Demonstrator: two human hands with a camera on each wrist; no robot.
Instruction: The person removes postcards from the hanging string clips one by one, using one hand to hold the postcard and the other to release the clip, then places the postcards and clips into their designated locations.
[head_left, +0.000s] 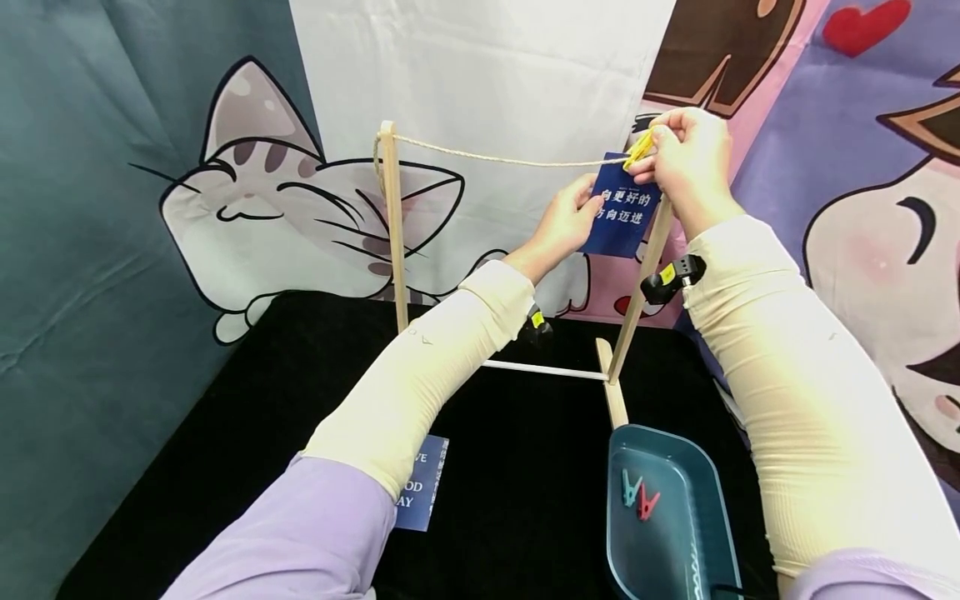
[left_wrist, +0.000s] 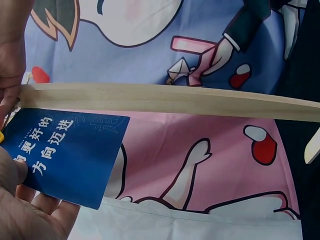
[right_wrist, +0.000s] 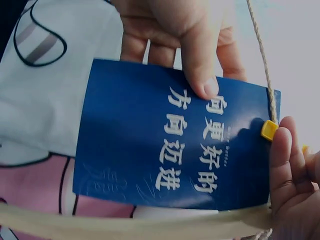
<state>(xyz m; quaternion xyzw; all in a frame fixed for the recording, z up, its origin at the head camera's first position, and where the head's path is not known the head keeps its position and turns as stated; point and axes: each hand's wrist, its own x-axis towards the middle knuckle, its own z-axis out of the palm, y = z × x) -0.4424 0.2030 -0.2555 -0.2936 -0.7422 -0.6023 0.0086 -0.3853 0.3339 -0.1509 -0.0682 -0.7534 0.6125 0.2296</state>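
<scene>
My left hand [head_left: 564, 221] holds a dark blue card [head_left: 621, 229] with white Chinese lettering, thumb on its front and fingers behind. The card hangs upright at the right end of a thin twine [head_left: 510, 160], its top edge overlapping the line. My right hand [head_left: 697, 162] pinches a yellow clothespin [head_left: 640, 150] at that top edge. Seen from the right wrist, the clothespin's yellow tip [right_wrist: 270, 130] lies over twine and card, with the right fingertips [right_wrist: 281, 145] right beside it. Two wooden posts, a left one [head_left: 395, 225] and a right one [head_left: 627, 333], carry the twine.
A blue-green tray [head_left: 660, 567] at the front right contains a teal clothespin [head_left: 631, 488] and a red clothespin [head_left: 647, 503]. Another blue card [head_left: 426, 492] lies on the black cloth [head_left: 510, 467], partly behind my left forearm. A white rod [head_left: 547, 369] runs low toward the right post.
</scene>
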